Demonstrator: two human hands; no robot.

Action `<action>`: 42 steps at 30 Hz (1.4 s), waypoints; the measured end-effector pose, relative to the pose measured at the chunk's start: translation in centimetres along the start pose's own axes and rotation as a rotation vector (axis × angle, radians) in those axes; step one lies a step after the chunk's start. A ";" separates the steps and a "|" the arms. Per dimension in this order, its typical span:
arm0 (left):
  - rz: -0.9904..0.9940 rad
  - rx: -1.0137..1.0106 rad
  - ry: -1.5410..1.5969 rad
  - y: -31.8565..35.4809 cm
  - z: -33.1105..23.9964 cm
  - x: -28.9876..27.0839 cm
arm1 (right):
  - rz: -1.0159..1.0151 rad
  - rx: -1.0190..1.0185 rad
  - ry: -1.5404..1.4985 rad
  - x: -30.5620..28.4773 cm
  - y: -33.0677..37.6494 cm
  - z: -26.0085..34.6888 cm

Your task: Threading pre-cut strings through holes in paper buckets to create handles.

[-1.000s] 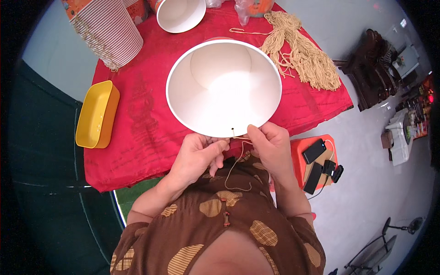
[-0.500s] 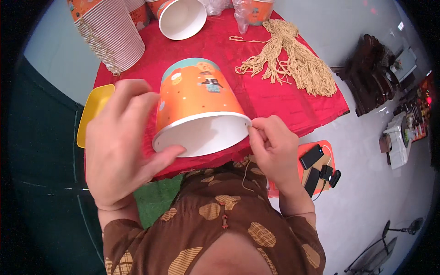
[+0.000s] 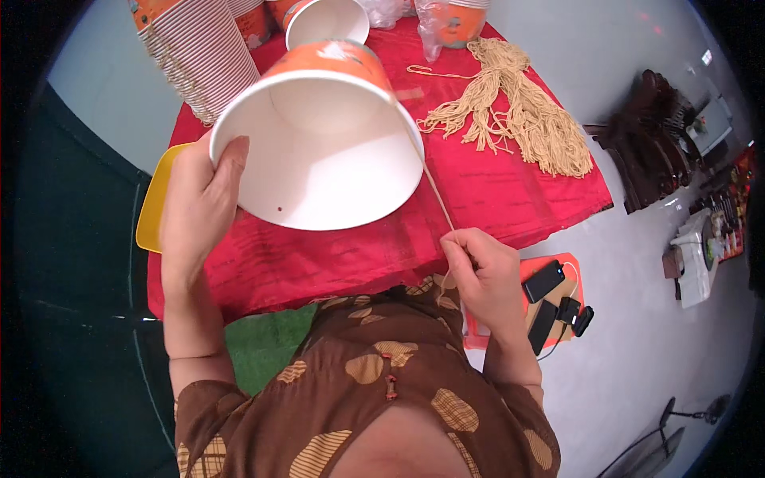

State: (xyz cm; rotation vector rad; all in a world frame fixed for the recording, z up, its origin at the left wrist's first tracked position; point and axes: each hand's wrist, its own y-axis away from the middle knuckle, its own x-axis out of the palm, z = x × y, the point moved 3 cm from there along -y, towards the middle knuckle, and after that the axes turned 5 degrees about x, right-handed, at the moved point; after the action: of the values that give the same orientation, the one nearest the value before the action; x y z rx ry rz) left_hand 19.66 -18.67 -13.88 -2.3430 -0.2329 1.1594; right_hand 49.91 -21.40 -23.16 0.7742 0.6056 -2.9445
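A large orange paper bucket [image 3: 335, 171] is tilted with its white inside and round rim toward me. My left hand [image 3: 195, 207] grips its left side, with the thumb inside the rim and the fingers outside. In the near wall shows a small hole [image 3: 280, 209]. From the bucket's right side a beige cord [image 3: 434, 187] runs taut down to my right hand [image 3: 484, 267], which pinches it between thumb and fingertips. The cord's loose tail hangs below that hand. How the cord is fixed at the far end I cannot tell.
On the red-covered table [image 3: 510, 211] lies a bundle of beige cords [image 3: 526, 111] at right. A tall bucket stack [image 3: 211, 64] with cords along its side stands at left, near a yellow tray [image 3: 151, 203]. Another bucket [image 3: 327, 24] lies behind. Phones [image 3: 544, 276] sit on an orange stool [image 3: 570, 267].
The bucket has turned and tipped up, opening its inside to me. My left hand has closed on its rim. My right hand has moved down off the rim, drawing the cord out straight.
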 end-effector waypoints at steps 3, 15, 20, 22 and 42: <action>-0.038 -0.239 0.343 1.1 0.0 1.4 | 0.051 0.062 0.040 -0.3 0.6 -1.1; 0.133 -0.521 1.100 3.8 -0.7 6.6 | 0.546 0.160 -0.386 -0.5 1.7 -1.6; 0.111 -0.565 1.131 3.7 -0.6 6.7 | 0.433 0.102 -1.020 -0.3 1.4 -1.0; 0.105 -0.562 1.147 3.7 -0.4 6.9 | 0.381 0.091 -1.219 0.4 0.8 -0.6; 0.141 0.006 0.685 6.4 -5.6 10.5 | 0.147 0.275 -1.625 4.5 -0.6 -1.1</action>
State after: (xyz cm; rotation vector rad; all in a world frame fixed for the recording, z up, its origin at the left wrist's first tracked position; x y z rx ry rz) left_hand 30.10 -22.37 -21.66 -2.6225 0.1800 0.3542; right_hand 46.45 -20.13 -26.00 -1.4140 -0.0391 -2.3801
